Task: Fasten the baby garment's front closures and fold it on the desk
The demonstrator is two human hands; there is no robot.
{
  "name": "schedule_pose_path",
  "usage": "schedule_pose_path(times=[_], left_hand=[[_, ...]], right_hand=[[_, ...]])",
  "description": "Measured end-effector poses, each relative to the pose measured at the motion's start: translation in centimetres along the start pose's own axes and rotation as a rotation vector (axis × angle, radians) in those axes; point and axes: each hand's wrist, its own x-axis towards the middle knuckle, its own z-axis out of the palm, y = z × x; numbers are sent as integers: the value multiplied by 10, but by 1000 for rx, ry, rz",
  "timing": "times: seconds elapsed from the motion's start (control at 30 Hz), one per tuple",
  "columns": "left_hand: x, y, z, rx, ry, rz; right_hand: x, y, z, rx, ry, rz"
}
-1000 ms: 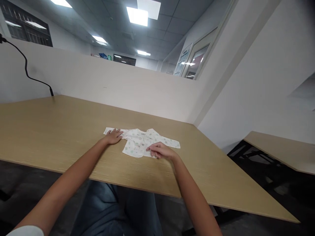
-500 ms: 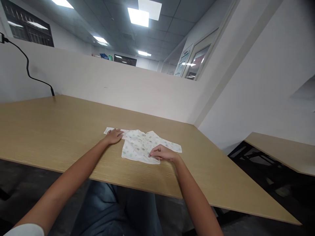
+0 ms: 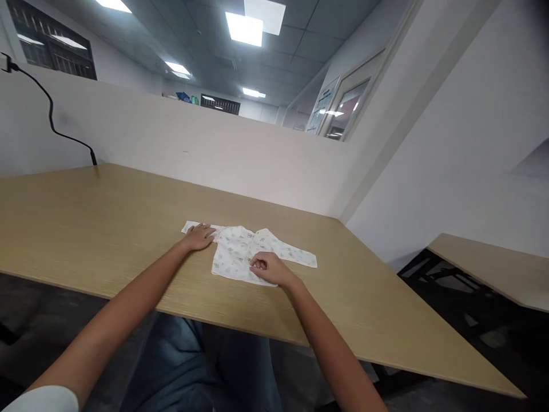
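A small white baby shirt (image 3: 231, 252) with a pale green and pink print lies spread on the table, collar away from me and both sleeves out to the sides. My left hand (image 3: 199, 236) rests flat on its left sleeve, fingers stretched toward the shoulder. Over the lower front of the shirt is my right hand (image 3: 268, 268), its fingers curled and pinched together at the cloth near the middle. The hand and wrist cover part of the lower right front. The right sleeve (image 3: 295, 254) lies straight out beyond that hand.
The wooden table (image 3: 128, 212) ends at a low white partition (image 3: 214, 149) behind the shirt. A black flexible stalk (image 3: 71, 139) rises at the far left. To the right stands another table (image 3: 484, 263), beyond a gap.
My right hand has moved left across the lower front of the shirt, from near its right side toward the middle. My left hand stays on the sleeve.
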Motion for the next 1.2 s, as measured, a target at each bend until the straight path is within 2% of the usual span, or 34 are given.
schedule_pose_path(times=[0.23, 0.43, 0.67, 0.8, 1.03, 1.2], left_hand=[[1, 1, 0, 8, -2, 3], [1, 0, 0, 12, -10, -1], [-1, 4, -3, 5, -13, -12], [-3, 4, -4, 1, -14, -12], [-3, 3, -4, 9, -8, -3], [-3, 4, -5, -3, -15, -5]], right_hand=[[4, -11, 7, -123, 71, -66], [8, -16, 17, -260, 133, -47], [8, -24, -6, 4, 177, -41], [2, -30, -16, 82, 83, -2], [-3, -32, -14, 210, -139, 29], [-4, -27, -17, 264, -287, 101]])
